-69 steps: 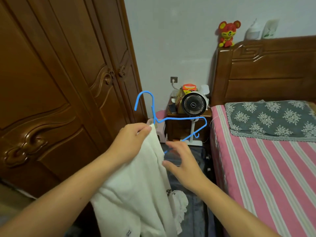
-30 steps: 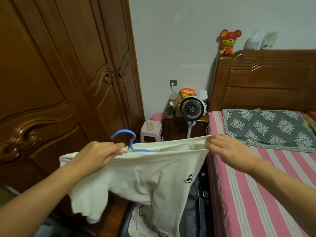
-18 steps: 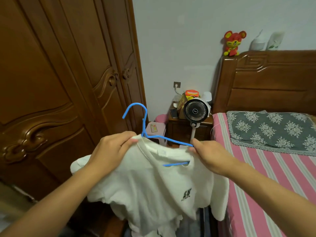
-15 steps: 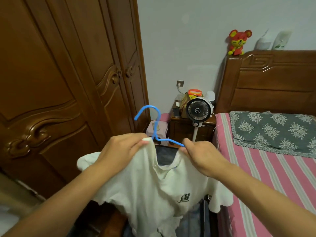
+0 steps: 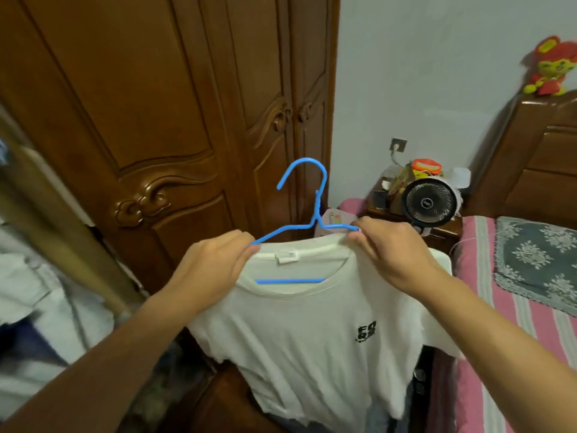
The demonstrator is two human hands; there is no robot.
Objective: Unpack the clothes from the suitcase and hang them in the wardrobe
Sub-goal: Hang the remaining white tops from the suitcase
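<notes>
A white T-shirt [image 5: 312,332] with a small black chest print hangs in front of me on a blue hanger [image 5: 317,210], whose hook stands up above the collar. My left hand [image 5: 212,270] grips the shirt's left shoulder together with the hanger arm. My right hand [image 5: 387,248] pinches the right shoulder and the other hanger arm. The brown carved wardrobe [image 5: 162,120] stands behind and to the left, with the doors facing me closed. Below the shirt only a dark strip of the suitcase [image 5: 418,385] shows.
At the left edge an open wardrobe door [image 5: 59,214] shows light clothes [image 5: 37,301] hanging inside. A bed with a pink striped sheet [image 5: 530,339] and a grey pillow lies on the right. A bedside table with a small black fan [image 5: 429,203] stands at the back.
The shirt's collar has been pulled over the hanger, so the shirt now sits spread on both hanger arms. My view has turned left, bringing the open wardrobe side into sight.
</notes>
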